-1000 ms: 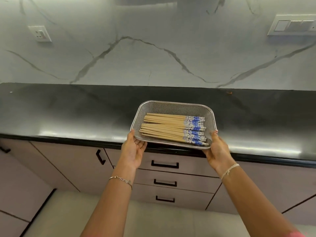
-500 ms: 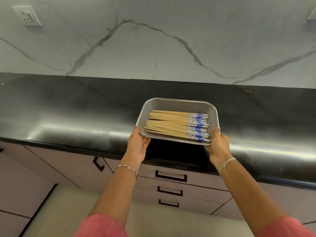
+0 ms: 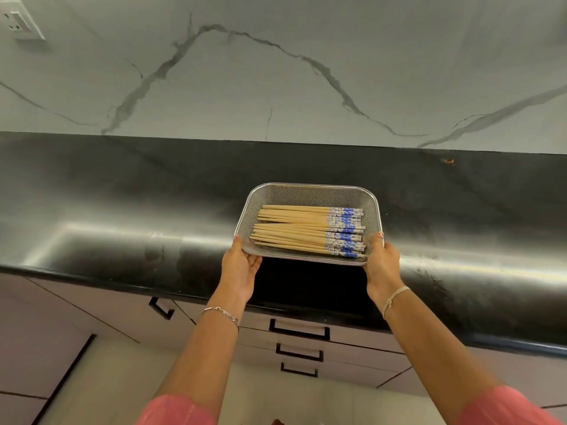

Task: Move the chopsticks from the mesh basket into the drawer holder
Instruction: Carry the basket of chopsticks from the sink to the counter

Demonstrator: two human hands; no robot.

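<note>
A shallow metal mesh basket (image 3: 310, 193) is held over the black countertop (image 3: 122, 210), casting a dark shadow beneath it. Inside lie several wooden chopsticks (image 3: 294, 231) side by side, their blue-and-white patterned ends pointing right. My left hand (image 3: 241, 266) grips the basket's near left corner, thumb on the rim. My right hand (image 3: 382, 262) grips the near right corner the same way. Below the counter are three stacked drawers, all closed; the top drawer (image 3: 299, 328) has a black handle. No drawer holder is visible.
A grey marble-veined wall (image 3: 276, 87) rises behind the counter, with a socket (image 3: 20, 21) at the upper left. Pale cabinet doors (image 3: 92, 308) flank the drawers. Light floor tiles (image 3: 107, 378) lie below.
The basket has moved farther over the counter and away from its front edge, with both hands still on it. The camera has tilted down and come closer.
</note>
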